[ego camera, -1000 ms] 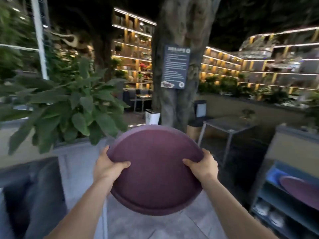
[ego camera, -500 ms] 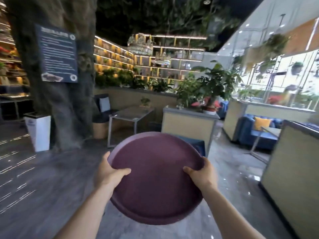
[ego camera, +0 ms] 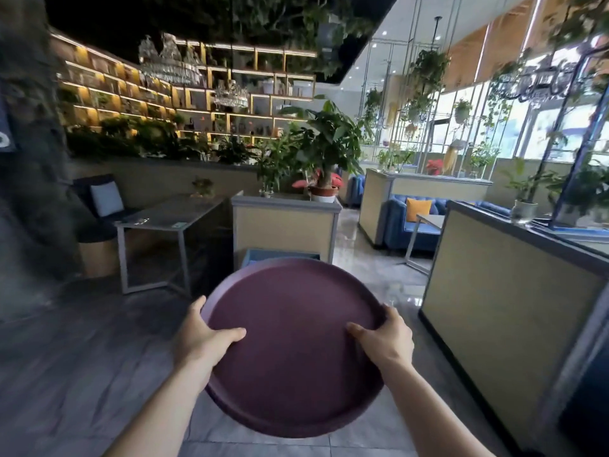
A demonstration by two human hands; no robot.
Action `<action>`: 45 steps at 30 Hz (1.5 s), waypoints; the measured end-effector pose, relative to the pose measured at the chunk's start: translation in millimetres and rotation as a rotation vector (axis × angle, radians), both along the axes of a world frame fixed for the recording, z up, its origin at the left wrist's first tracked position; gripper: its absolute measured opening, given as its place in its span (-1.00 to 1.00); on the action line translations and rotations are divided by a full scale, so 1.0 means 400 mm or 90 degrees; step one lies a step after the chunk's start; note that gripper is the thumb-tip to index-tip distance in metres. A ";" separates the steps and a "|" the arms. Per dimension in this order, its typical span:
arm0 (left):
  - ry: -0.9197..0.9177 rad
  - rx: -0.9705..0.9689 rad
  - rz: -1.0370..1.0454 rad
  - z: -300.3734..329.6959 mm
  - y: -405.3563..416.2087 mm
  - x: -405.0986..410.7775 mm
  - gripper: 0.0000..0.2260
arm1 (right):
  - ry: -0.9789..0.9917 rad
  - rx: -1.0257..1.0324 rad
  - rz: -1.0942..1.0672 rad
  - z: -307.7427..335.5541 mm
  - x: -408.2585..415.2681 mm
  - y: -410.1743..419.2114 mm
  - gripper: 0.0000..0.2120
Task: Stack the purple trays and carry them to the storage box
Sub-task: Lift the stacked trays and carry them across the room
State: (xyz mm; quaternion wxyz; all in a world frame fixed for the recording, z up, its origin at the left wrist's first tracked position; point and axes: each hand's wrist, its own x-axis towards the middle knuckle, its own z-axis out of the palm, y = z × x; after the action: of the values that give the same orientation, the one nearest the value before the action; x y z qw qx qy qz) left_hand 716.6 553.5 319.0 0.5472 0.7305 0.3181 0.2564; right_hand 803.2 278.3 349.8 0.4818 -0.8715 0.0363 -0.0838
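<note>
A round purple tray (ego camera: 293, 344) fills the lower middle of the head view, held out in front of me above the floor. My left hand (ego camera: 201, 338) grips its left rim with the thumb lying on the tray's top. My right hand (ego camera: 384, 338) grips the right rim the same way. Whether more trays lie stacked under this one is hidden. A blue box (ego camera: 280, 255) peeks out just beyond the tray's far edge, at the foot of a beige partition (ego camera: 285, 227).
A grey metal table (ego camera: 171, 216) stands to the left with a dark seat behind it. A long beige counter wall (ego camera: 501, 291) runs along the right. A tiled aisle (ego camera: 365, 258) leads ahead past potted plants (ego camera: 324, 153) and a blue sofa (ego camera: 415, 222).
My view has swung to the right: the tree trunk and sign slid off to the left edge, and the partition, blue box and aisle came in. Both hands keep the same grip on the tray.
</note>
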 end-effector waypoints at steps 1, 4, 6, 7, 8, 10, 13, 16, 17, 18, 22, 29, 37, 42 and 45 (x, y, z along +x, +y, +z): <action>-0.001 -0.001 -0.004 -0.004 -0.010 0.021 0.00 | 0.004 0.002 -0.002 -0.006 0.019 -0.010 -0.30; -0.002 -0.001 -0.002 -0.018 -0.022 0.081 -0.01 | 0.010 0.002 -0.006 -0.019 0.079 -0.021 -0.29; -0.004 -0.003 -0.006 -0.027 -0.017 0.124 -0.01 | 0.013 0.004 -0.006 -0.029 0.122 -0.014 -0.28; -0.006 -0.005 -0.007 -0.032 -0.010 0.148 -0.02 | 0.015 0.005 -0.005 -0.035 0.146 -0.008 -0.28; -0.006 -0.006 -0.007 -0.038 0.000 0.173 -0.02 | 0.018 0.006 -0.003 -0.041 0.170 0.001 -0.28; 0.000 -0.005 -0.004 -0.050 0.024 0.223 -0.02 | 0.024 0.009 -0.001 -0.055 0.223 0.028 -0.27; 0.011 -0.002 0.001 -0.078 0.083 0.315 -0.02 | 0.033 0.006 0.002 -0.082 0.316 0.090 -0.26; 0.017 -0.010 0.003 -0.109 0.160 0.422 -0.02 | 0.038 -0.002 0.004 -0.107 0.426 0.174 -0.25; 0.021 -0.011 0.005 -0.118 0.191 0.462 -0.02 | 0.041 -0.003 0.003 -0.115 0.467 0.206 -0.25; 0.027 -0.008 0.005 -0.126 0.224 0.504 -0.02 | 0.047 -0.005 0.002 -0.121 0.508 0.240 -0.26; 0.045 -0.016 -0.009 -0.137 0.374 0.685 -0.01 | 0.059 -0.004 -0.010 -0.137 0.683 0.388 -0.27; 0.030 -0.003 -0.019 -0.119 0.595 0.970 -0.02 | 0.049 -0.007 -0.015 -0.144 0.958 0.601 -0.31; 0.037 0.000 -0.025 -0.168 0.705 1.256 -0.05 | 0.066 -0.013 -0.025 -0.211 1.253 0.718 -0.35; 0.064 -0.001 -0.019 -0.248 0.748 1.491 -0.04 | 0.091 -0.013 -0.023 -0.298 1.498 0.768 -0.37; 0.094 0.011 -0.009 -0.290 0.763 1.647 -0.03 | 0.116 -0.020 -0.014 -0.350 1.664 0.785 -0.38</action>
State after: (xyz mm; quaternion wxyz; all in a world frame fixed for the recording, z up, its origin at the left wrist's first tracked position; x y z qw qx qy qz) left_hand 1375.4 858.6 203.1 0.5177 0.7544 0.3501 0.2009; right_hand 1469.0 592.4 209.9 0.4616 -0.8826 0.0882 -0.0101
